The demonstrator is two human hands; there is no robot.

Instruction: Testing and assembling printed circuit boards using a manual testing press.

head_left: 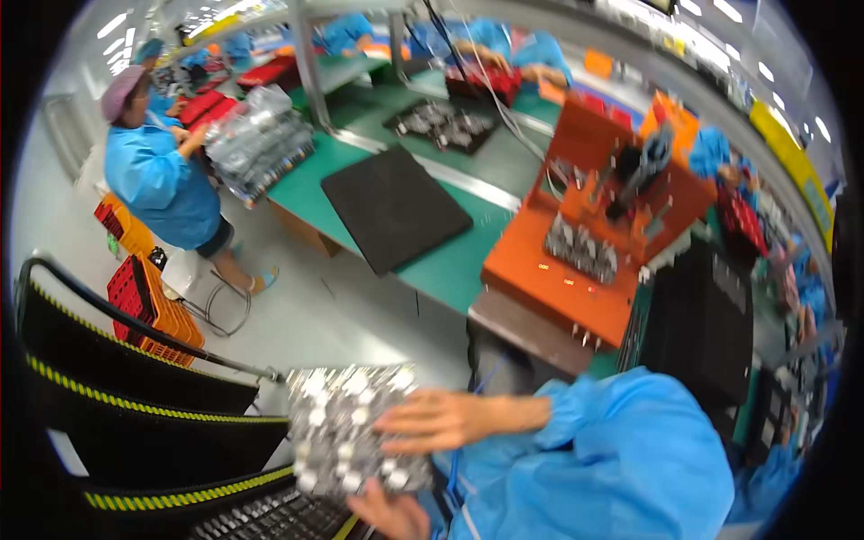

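A silver panel bearing rows of shiny metal parts (335, 423) is held in front of me at the lower left, beside a black rack. My right hand (441, 420) reaches across from the right and grips the panel's right side, its fingers stretched over the top face. Its thumb is hidden. At the panel's lower edge, my left hand (391, 513) holds it with the thumb on top. The other left fingers are mostly out of sight. Motion blurs the fine detail of the parts.
The black rack (153, 454) has yellow-striped shelf edges. An orange fixture (540, 270) with a similar part (580, 250) stands on the green bench (306, 193), near a black mat (396, 211). Orange crates (171, 315) stand on the floor; a co-worker (162, 193) stands at left.
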